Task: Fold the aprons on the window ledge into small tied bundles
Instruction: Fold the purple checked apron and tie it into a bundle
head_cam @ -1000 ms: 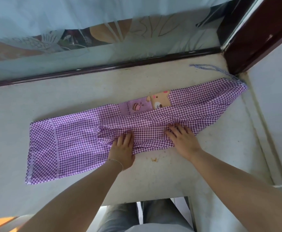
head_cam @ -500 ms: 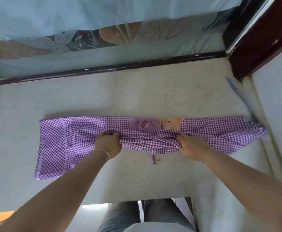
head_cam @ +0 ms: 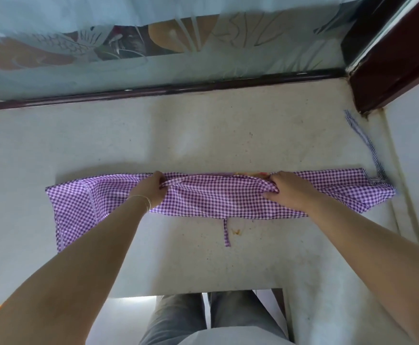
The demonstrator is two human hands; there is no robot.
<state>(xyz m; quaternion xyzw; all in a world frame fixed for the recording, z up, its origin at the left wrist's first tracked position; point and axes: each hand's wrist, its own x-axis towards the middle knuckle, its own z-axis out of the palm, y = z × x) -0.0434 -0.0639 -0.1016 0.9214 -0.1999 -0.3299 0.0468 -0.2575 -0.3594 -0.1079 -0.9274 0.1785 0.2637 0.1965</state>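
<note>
The purple-and-white gingham cotton apron [head_cam: 218, 199] lies as a long, narrow folded band across the middle of the pale, speckled stone window ledge [head_cam: 203, 135], running from near the left edge to the right edge, where it meets the white side wall [head_cam: 417, 155]. Its printed pocket patch is almost wholly hidden under the fold; only an orange sliver shows at the far crease beside the right hand, too little to read. The left hand [head_cam: 151, 189] has its grip curled and pinching a gathered ridge of cloth at the band's far edge; the fingertips are tucked behind the fabric and out of sight. The right hand [head_cam: 286, 189] likewise pinches bunched cloth, thumb and fingers closed on it. A thin wire bracelet [head_cam: 142, 200] circles the left wrist. One narrow gingham tie strap [head_cam: 364, 143] trails from the apron's right end toward the far right corner of the ledge, by the dark red-brown window frame [head_cam: 397, 58]; a second short gingham strip [head_cam: 226, 232] pokes out from the near hem beside a small orange stain [head_cam: 236, 231]. Frosted patterned glass [head_cam: 153, 43] blurs whatever lies beyond. Grey trouser legs [head_cam: 178, 317] are cut off at the bottom.
</note>
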